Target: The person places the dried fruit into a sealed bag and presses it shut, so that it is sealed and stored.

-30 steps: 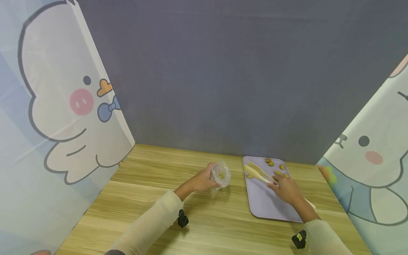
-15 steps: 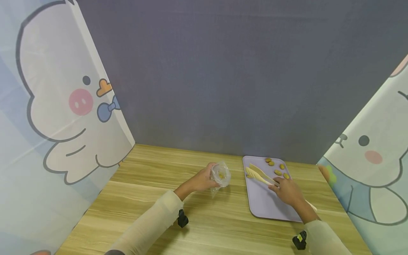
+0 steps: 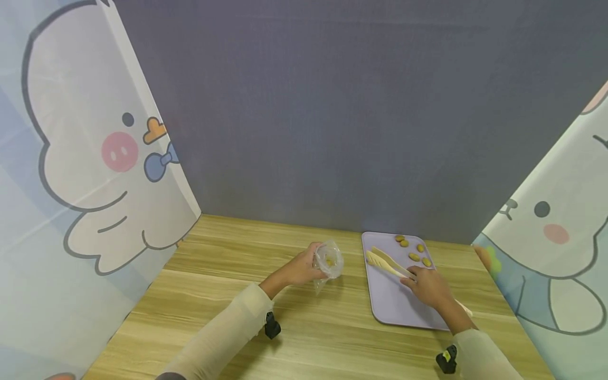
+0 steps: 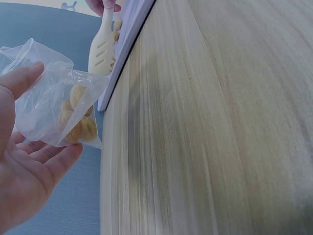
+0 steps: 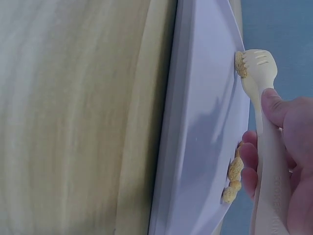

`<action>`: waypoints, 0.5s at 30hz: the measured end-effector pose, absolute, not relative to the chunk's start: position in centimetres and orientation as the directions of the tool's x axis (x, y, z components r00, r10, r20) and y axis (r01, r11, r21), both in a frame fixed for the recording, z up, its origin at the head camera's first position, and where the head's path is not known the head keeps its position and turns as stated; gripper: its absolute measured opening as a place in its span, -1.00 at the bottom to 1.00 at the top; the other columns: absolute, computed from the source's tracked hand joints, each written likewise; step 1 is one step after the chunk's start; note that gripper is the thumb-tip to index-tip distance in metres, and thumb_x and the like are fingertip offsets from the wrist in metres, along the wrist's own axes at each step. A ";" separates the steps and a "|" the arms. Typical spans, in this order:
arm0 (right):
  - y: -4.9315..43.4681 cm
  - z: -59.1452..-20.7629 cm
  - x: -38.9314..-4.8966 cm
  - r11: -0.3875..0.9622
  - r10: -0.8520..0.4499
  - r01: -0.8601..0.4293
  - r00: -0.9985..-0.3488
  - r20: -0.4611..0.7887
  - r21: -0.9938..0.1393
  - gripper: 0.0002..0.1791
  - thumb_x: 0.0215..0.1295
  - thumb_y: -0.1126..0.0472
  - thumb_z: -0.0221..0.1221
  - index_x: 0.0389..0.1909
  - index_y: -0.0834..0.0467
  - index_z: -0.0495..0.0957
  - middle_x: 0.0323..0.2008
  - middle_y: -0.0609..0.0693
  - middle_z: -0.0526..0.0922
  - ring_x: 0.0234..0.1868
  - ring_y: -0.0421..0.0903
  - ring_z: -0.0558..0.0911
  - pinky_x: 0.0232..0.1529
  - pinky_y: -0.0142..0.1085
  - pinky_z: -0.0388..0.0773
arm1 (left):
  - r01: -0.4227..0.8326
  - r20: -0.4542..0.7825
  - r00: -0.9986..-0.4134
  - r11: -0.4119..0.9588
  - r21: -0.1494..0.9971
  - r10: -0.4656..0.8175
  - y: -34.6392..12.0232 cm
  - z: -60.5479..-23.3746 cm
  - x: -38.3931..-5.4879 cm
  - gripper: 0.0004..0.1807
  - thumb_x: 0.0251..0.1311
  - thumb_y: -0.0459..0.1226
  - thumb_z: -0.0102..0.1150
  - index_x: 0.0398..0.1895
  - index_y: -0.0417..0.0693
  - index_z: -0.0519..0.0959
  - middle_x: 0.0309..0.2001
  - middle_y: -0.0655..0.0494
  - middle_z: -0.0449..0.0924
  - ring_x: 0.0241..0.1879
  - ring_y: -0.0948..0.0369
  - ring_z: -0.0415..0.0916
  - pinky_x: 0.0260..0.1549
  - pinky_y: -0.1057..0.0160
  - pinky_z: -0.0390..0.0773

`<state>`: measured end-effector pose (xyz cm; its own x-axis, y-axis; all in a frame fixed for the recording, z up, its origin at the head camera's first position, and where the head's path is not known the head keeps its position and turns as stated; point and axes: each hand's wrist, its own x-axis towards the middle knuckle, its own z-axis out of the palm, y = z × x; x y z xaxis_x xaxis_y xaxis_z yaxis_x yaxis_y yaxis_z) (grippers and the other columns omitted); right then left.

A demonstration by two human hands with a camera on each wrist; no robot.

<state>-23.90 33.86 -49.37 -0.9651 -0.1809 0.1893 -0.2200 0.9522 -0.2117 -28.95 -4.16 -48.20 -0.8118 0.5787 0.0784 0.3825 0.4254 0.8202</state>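
Observation:
My left hand [image 3: 304,266] holds a clear plastic bag [image 3: 319,285] by its open mouth, thumb on one side and fingers on the other. Several unshelled peanuts [image 4: 79,115] lie in the bottom of the bag, as the left wrist view shows. Over the lilac tray [image 3: 394,303], my right hand [image 3: 427,285] grips a pair of cream tongs [image 3: 382,262] by the arms. One slotted tong head [image 5: 259,61] is right at a single peanut [image 5: 240,64] near the tray's edge. Other peanuts [image 3: 414,257] lie spread at the tray's far right.
The tray sits on a wood-grain table [image 3: 228,248], to the right of the bag. A dark grey panel [image 3: 304,116] rises behind the table. Printed cartoon curtains [image 3: 95,174] stand at both sides.
The tong tips have shifted slightly right and toward me, and the two tong heads have drawn nearer each other over the peanut at the tray's left. My left hand stays put with the bag.

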 end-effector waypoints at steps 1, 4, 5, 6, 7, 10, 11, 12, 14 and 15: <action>33.9 -49.4 -23.9 0.951 -0.180 -0.220 -0.965 0.190 -0.215 -0.59 0.29 0.05 0.34 -0.06 0.31 0.69 -0.24 0.17 0.78 -0.29 0.19 0.72 -0.23 0.15 0.57 | 0.382 0.077 -0.812 0.425 0.821 0.579 -4.2 -48.2 -28.9 -0.05 0.17 -0.18 0.43 0.53 -0.16 0.09 0.24 -0.15 0.48 0.20 0.03 0.50 0.15 -0.01 0.57; 33.8 -49.3 -23.8 0.950 -0.182 -0.223 -0.964 0.192 -0.219 -0.62 0.29 0.06 0.34 -0.08 0.30 0.69 -0.25 0.16 0.79 -0.29 0.18 0.72 -0.23 0.14 0.57 | 0.381 0.076 -0.811 0.426 0.820 0.580 -4.2 -48.2 -29.0 -0.04 0.17 -0.18 0.43 0.54 -0.15 0.09 0.25 -0.15 0.48 0.21 0.02 0.50 0.16 -0.02 0.56; 33.8 -49.3 -23.8 0.949 -0.182 -0.223 -0.964 0.194 -0.220 -0.62 0.29 0.06 0.34 -0.08 0.30 0.70 -0.26 0.15 0.79 -0.29 0.18 0.72 -0.23 0.13 0.57 | 0.382 0.076 -0.812 0.428 0.819 0.579 -4.2 -48.2 -29.0 -0.04 0.17 -0.18 0.43 0.54 -0.15 0.09 0.25 -0.15 0.48 0.21 0.02 0.50 0.16 -0.02 0.56; 33.8 -49.3 -23.8 0.949 -0.182 -0.224 -0.964 0.195 -0.221 -0.63 0.29 0.06 0.34 -0.09 0.29 0.70 -0.26 0.15 0.79 -0.29 0.17 0.72 -0.23 0.13 0.58 | 0.383 0.076 -0.812 0.429 0.818 0.579 -4.2 -48.2 -29.0 -0.04 0.17 -0.18 0.43 0.54 -0.16 0.09 0.25 -0.16 0.48 0.21 0.02 0.50 0.16 -0.02 0.56; 33.8 -49.4 -23.8 0.949 -0.181 -0.224 -0.964 0.195 -0.222 -0.63 0.29 0.06 0.34 -0.09 0.29 0.70 -0.26 0.14 0.79 -0.29 0.17 0.72 -0.24 0.13 0.58 | 0.384 0.077 -0.812 0.430 0.817 0.579 -4.2 -48.2 -29.0 -0.04 0.17 -0.18 0.44 0.54 -0.16 0.09 0.25 -0.16 0.48 0.21 0.02 0.50 0.16 -0.02 0.56; 33.8 -49.5 -23.8 0.950 -0.178 -0.220 -0.964 0.196 -0.220 -0.64 0.29 0.06 0.34 -0.09 0.28 0.71 -0.25 0.14 0.79 -0.29 0.17 0.72 -0.24 0.12 0.57 | 0.385 0.077 -0.813 0.433 0.815 0.578 -4.2 -48.2 -29.0 -0.03 0.16 -0.17 0.44 0.54 -0.16 0.09 0.24 -0.16 0.49 0.20 0.02 0.50 0.15 -0.02 0.57; 33.8 -49.5 -23.8 0.951 -0.177 -0.219 -0.964 0.197 -0.220 -0.64 0.29 0.06 0.34 -0.09 0.28 0.71 -0.25 0.14 0.79 -0.29 0.16 0.72 -0.24 0.12 0.57 | 0.385 0.077 -0.812 0.433 0.815 0.578 -4.2 -48.2 -29.0 -0.03 0.16 -0.17 0.44 0.54 -0.16 0.09 0.24 -0.16 0.49 0.20 0.02 0.51 0.14 -0.01 0.57; 33.8 -49.5 -23.8 0.951 -0.175 -0.218 -0.965 0.197 -0.220 -0.64 0.29 0.06 0.34 -0.09 0.27 0.71 -0.25 0.14 0.79 -0.29 0.15 0.72 -0.25 0.12 0.57 | 0.385 0.078 -0.812 0.431 0.816 0.578 -4.2 -48.2 -29.0 -0.03 0.16 -0.17 0.44 0.54 -0.16 0.09 0.24 -0.15 0.49 0.20 0.02 0.51 0.14 -0.01 0.58; 33.8 -49.6 -23.8 0.951 -0.173 -0.216 -0.965 0.199 -0.219 -0.64 0.29 0.06 0.34 -0.09 0.27 0.71 -0.27 0.13 0.79 -0.31 0.14 0.72 -0.26 0.11 0.57 | 0.383 0.077 -0.812 0.429 0.818 0.579 -4.3 -48.2 -28.9 -0.04 0.17 -0.17 0.44 0.54 -0.15 0.09 0.24 -0.15 0.49 0.20 0.02 0.51 0.14 -0.01 0.58; 33.8 -49.6 -23.8 0.951 -0.173 -0.216 -0.964 0.200 -0.220 -0.65 0.29 0.06 0.35 -0.10 0.27 0.71 -0.28 0.12 0.78 -0.32 0.13 0.71 -0.28 0.10 0.56 | 0.381 0.076 -0.812 0.427 0.820 0.579 -4.3 -48.2 -28.9 -0.04 0.17 -0.17 0.43 0.54 -0.15 0.09 0.24 -0.15 0.49 0.20 0.02 0.51 0.14 -0.01 0.57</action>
